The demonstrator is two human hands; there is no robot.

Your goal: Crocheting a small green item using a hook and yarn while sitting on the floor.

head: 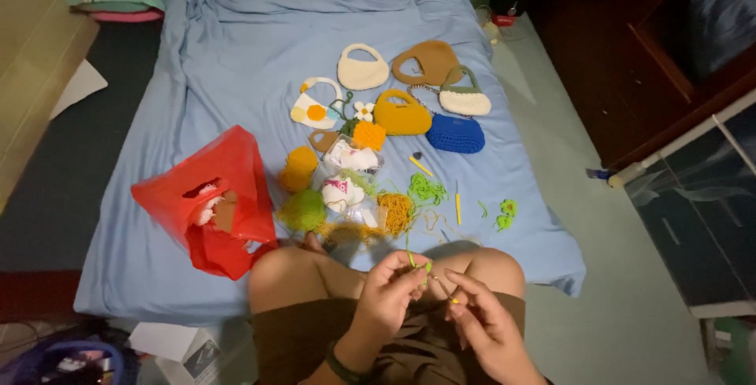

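Note:
My left hand [391, 289] pinches a small green crochet piece [423, 267] over my lap, with a green yarn strand [409, 249] running up from it to the tangled green yarn [426, 190] on the sheet. My right hand [482, 318] holds a thin crochet hook [442, 288] with a yellow handle, its tip at the green piece. Both hands sit close together between my bent knees.
A blue sheet [236, 62] carries several small crocheted bags [402, 113], loose yarn balls [302, 210], a clear yarn bag [350, 172], spare yellow hooks [457, 205] and a red plastic bag [209, 200]. Dark furniture [630, 46] stands at the right. A white box [185, 347] lies at lower left.

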